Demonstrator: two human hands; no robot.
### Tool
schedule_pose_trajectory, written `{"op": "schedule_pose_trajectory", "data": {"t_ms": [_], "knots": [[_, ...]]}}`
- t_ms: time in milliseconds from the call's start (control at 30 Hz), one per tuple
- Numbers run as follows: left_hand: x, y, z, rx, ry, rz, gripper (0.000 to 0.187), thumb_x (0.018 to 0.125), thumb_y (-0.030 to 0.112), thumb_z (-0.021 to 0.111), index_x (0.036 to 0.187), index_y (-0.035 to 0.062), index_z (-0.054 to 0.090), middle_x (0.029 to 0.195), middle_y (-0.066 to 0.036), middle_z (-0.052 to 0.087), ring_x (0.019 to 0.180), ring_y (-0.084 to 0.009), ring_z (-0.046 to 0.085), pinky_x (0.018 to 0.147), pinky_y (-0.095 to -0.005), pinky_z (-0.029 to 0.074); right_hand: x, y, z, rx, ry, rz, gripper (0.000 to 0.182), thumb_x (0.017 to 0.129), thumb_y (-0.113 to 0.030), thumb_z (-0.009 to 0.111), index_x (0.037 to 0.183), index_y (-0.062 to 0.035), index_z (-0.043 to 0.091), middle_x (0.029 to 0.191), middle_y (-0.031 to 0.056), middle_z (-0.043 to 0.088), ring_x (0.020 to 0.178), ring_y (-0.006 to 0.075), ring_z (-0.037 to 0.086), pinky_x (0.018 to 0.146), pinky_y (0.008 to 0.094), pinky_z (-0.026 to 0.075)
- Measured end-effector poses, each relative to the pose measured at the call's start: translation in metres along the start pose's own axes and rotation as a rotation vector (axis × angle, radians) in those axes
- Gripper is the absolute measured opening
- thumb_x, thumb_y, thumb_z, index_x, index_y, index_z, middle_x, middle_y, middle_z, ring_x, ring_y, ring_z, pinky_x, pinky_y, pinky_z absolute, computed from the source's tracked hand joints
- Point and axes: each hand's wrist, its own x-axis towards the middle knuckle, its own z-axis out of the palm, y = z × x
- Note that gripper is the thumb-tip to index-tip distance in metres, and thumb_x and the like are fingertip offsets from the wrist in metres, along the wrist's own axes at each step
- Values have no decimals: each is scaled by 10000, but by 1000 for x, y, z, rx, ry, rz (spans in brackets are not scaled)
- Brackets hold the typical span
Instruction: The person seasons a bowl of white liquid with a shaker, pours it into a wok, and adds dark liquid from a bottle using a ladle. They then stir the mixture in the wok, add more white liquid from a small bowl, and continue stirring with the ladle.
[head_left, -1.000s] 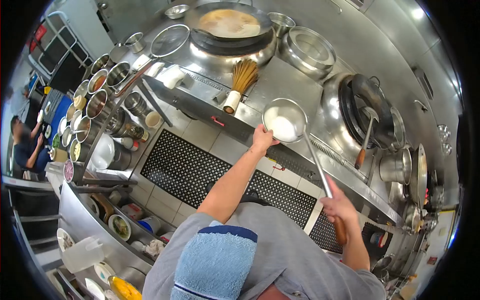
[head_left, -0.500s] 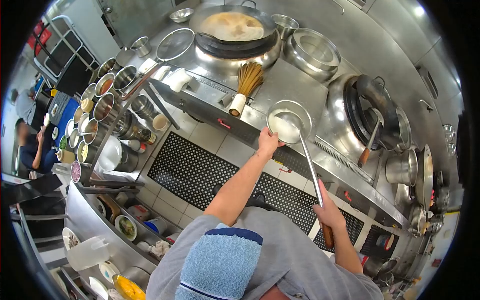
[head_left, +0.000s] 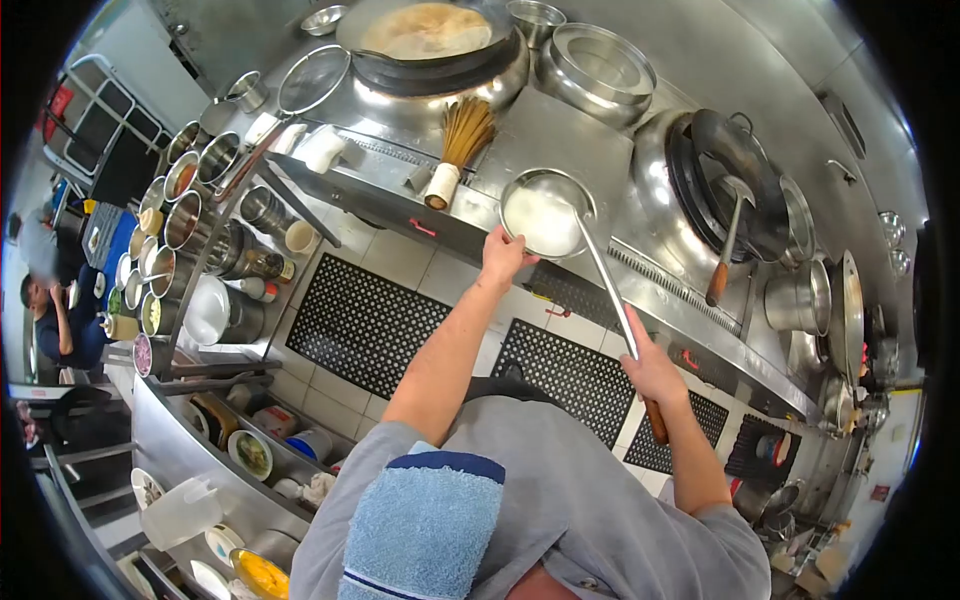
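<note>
My left hand [head_left: 507,258] is closed on the near left edge of a steel bowl [head_left: 588,190] holding a white liquid [head_left: 540,215]. My right hand [head_left: 655,370] is wrapped round the long handle of a ladle [head_left: 606,275], near its wooden end. The ladle's shaft runs up over the rim into the bowl, and its head cannot be made out. The bowl is held over the front edge of the steel range [head_left: 560,135]. Left of it a bamboo brush [head_left: 465,140] lies on the range.
At the back, a wok [head_left: 350,25] contains tan liquid. Another wok [head_left: 745,180] sits to the right, holding a wooden-handled ladle [head_left: 729,235]. A mesh strainer [head_left: 315,80] and several steel containers [head_left: 185,220] stand left. Rubber mats [head_left: 365,320] cover the floor. Another person [head_left: 60,320] is far left.
The whole view has shifted, putting the range higher and further left. More of the white liquid shows in the bowl. Both hands keep their holds.
</note>
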Motion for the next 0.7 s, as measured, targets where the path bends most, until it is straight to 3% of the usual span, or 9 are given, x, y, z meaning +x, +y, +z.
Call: {"op": "schedule_pose_trajectory", "data": {"t_ms": [167, 233, 367, 467, 567, 700], "knots": [[2, 1, -6, 93, 37, 0, 186, 873, 10, 545, 802, 26, 374, 782, -119, 524, 615, -225, 616, 535, -333, 594, -6, 1, 5, -19, -85, 55, 851, 797, 10, 466, 1512, -235, 76, 927, 281, 608, 473, 238, 554, 448, 359, 474], [3, 2, -5, 89, 41, 3, 197, 875, 15, 547, 794, 28, 367, 772, -119, 520, 598, -228, 616, 520, -333, 590, -5, 14, 8, -39, -36, -85, 858, 787, 11, 473, 1514, -216, 77, 965, 279, 608, 510, 233, 570, 478, 347, 474], [2, 1, -5, 77, 54, 10, 202, 877, 17, 545, 787, 30, 365, 763, -114, 512, 590, -227, 611, 511, -335, 587, -10, 17, 6, 20, -54, -88, 875, 777, 12, 491, 1518, -190, 72, 1039, 249, 601, 553, 209, 567, 516, 324, 462], [3, -1, -4, 84, 87, 2, 111, 870, 10, 539, 840, -5, 433, 761, -87, 508, 588, -182, 586, 499, -319, 583, -20, -8, -1, 218, -146, 94, 878, 784, 16, 492, 1520, -213, 71, 859, 156, 610, 477, 170, 506, 441, 307, 431], [0, -1, -2, 84, 102, -1, 76, 867, 5, 535, 914, -30, 487, 766, -65, 500, 605, -160, 576, 505, -310, 586, -27, -22, -6, 385, -181, 184, 863, 802, 26, 489, 1520, -234, 87, 636, 35, 503, 405, 116, 418, 358, 281, 379], [0, 1, -2, 72, 50, -16, 129, 869, 6, 531, 988, -34, 503, 781, -54, 496, 633, -163, 581, 530, -310, 593, -29, -13, -26, 715, -268, 232, 843, 818, 38, 490, 1515, -245, 109, 532, -30, 373, 371, 78, 357, 308, 257, 333]]}}
